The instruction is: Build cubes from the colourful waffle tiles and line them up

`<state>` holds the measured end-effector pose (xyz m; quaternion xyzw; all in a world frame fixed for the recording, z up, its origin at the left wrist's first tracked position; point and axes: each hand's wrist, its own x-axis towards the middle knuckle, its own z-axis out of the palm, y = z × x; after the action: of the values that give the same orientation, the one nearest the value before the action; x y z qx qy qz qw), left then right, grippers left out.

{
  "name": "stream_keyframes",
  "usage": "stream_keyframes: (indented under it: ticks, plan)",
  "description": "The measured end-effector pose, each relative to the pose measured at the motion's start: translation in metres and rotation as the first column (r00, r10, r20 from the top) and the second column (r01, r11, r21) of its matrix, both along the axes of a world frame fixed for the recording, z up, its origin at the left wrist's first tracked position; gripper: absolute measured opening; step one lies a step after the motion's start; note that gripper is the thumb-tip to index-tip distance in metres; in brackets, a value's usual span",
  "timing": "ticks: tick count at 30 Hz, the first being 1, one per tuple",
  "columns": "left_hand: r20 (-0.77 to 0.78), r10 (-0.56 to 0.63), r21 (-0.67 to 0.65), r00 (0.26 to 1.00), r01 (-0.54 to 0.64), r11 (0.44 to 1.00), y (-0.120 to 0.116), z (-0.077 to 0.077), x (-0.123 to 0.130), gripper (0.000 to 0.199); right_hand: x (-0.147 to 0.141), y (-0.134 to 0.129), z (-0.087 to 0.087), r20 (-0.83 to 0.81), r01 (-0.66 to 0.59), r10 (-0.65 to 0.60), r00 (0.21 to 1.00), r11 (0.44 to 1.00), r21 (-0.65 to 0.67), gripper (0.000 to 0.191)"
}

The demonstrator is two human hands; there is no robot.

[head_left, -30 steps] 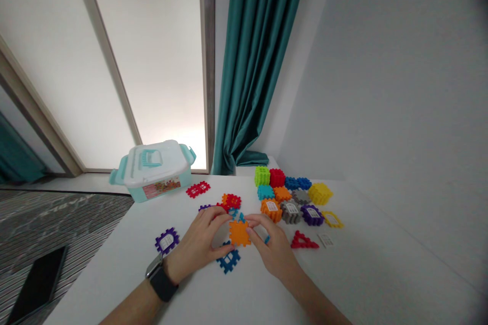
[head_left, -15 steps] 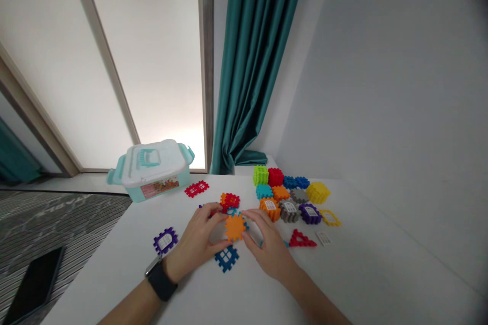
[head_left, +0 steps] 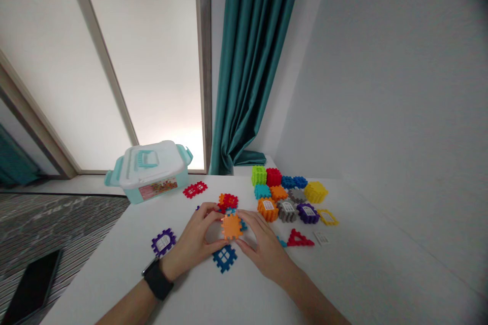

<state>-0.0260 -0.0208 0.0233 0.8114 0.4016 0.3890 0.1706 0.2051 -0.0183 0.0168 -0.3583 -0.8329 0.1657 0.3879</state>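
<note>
The fingers of the left hand and right hand close from either side on an orange waffle block piece, gripping it over the white surface. A blue waffle piece lies just nearer that orange piece, a red one just beyond.
</note>
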Motion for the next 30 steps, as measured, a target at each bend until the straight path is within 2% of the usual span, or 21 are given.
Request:
stream_keyframes:
  ticks: [12, 17, 24, 30]
  plan:
    - [-0.027, 0.010, 0.023, 1.000, -0.009, 1.000, 0.000, -0.002, 0.001, 0.045, -0.001, -0.001, 0.001, -0.021, 0.005, -0.005, 1.000, 1.000, 0.027, 0.054]
    - [-0.085, 0.020, 0.034, 0.996, -0.017, 0.999, 0.001, -0.001, -0.002, 0.046, -0.003, -0.002, 0.003, 0.000, 0.010, -0.010, 1.000, 0.999, 0.036, 0.053]
    - [-0.141, -0.113, -0.062, 0.984, 0.105, 0.993, 0.005, 0.010, -0.019, 0.050, 0.006, -0.002, 0.014, 0.157, -0.077, 0.082, 0.984, 0.996, -0.037, 0.056]
    - [-0.206, -0.189, -0.150, 0.960, 0.160, 0.976, 0.001, 0.021, -0.018, 0.049, 0.012, 0.003, 0.015, 0.249, -0.102, 0.109, 0.962, 0.994, -0.043, 0.055]
